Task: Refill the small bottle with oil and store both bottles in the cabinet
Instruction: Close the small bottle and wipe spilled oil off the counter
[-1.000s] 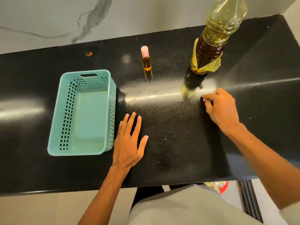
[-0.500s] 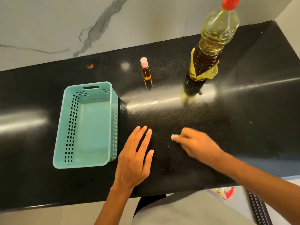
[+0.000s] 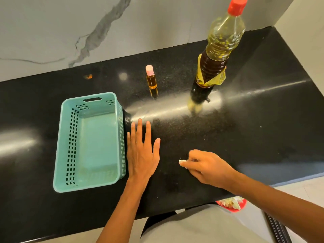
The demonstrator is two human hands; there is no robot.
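On the counter (image 3: 245, 137), right hand (image 3: 208, 167) perhaps nearer.

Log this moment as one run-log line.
left hand flat on counter | right hand pinching white scrap | small bottle capped | large bottle capped | basket empty

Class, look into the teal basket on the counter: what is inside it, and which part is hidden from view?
The basket shows only its bare floor; nothing lies in it. The inner face of its right wall, beside the left hand, is out of sight.
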